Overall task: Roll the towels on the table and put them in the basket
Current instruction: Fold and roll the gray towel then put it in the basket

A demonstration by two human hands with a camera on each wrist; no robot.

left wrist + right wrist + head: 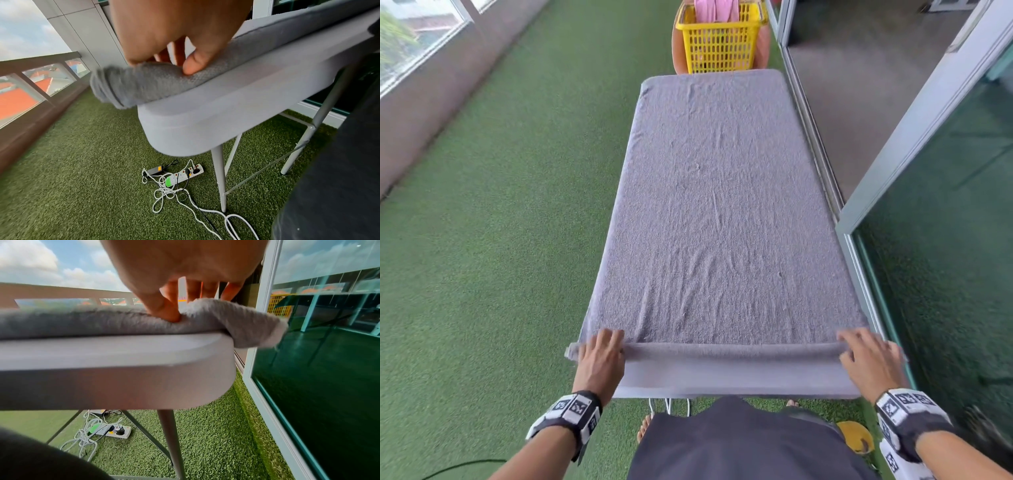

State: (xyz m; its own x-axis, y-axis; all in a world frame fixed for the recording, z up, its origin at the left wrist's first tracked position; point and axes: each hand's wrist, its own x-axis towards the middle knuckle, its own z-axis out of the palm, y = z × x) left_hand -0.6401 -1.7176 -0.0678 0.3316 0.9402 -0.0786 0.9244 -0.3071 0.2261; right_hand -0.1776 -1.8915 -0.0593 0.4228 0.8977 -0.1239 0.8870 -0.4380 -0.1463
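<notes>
Grey terry towel [719, 205] lies spread flat along the white bench [736, 380], its near edge turned into a slim roll [732, 353]. The left hand [599, 359] and right hand [869, 359] each pinch one end of that roll, likely to keep it even. Beyond the far end waits a yellow basket [719, 44] holding pink cloth [714, 8].
</notes>
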